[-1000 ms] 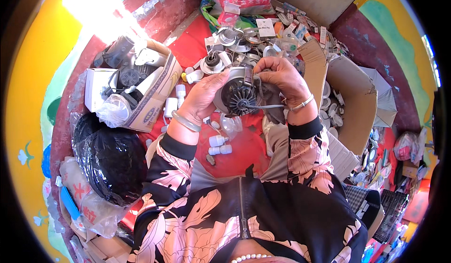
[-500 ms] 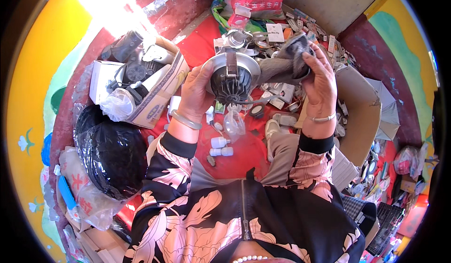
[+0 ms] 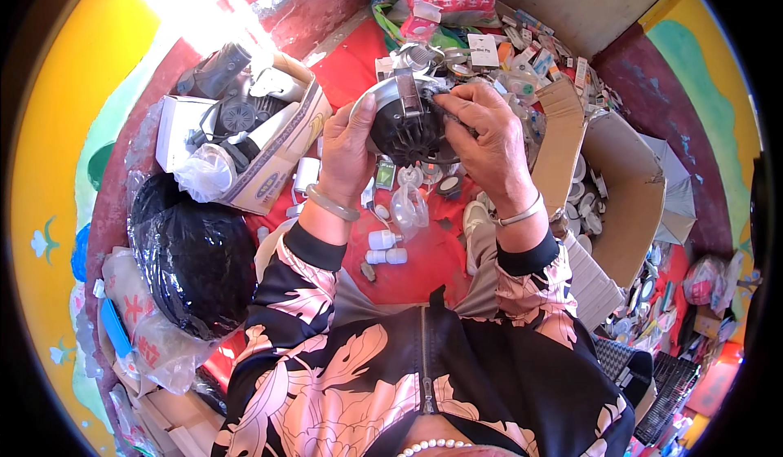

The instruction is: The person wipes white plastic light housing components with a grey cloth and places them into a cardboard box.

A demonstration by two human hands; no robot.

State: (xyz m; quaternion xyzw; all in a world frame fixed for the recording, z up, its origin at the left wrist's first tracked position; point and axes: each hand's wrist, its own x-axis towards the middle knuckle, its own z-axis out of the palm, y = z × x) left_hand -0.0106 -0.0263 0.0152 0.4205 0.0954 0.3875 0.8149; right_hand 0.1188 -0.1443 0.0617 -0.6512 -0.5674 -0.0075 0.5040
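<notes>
A round recessed downlight (image 3: 393,133) with a black finned heat sink, a pale rim and a metal spring clip is held up in front of me. My left hand (image 3: 349,143) is closed on its rim from the left, thumb over the edge. My right hand (image 3: 488,135) is at the lamp's right side, fingers bent and pinched against it. A grey cloth (image 3: 432,88) shows only as a scrap by the right fingertips; the rest is hidden behind the lamp and the hand.
Left stands a carton (image 3: 281,159) of black lamps, beside a black plastic bag (image 3: 192,253). An open cardboard box (image 3: 624,196) holds lamp parts at right. Small white bulbs (image 3: 386,255) lie on the red sheet (image 3: 408,286). Mixed boxes and lamps are heaped at the back.
My right hand has moved left and in against the downlight, bringing the grey cloth from out at the right to the lamp's side. The lamp has tilted slightly in my left hand.
</notes>
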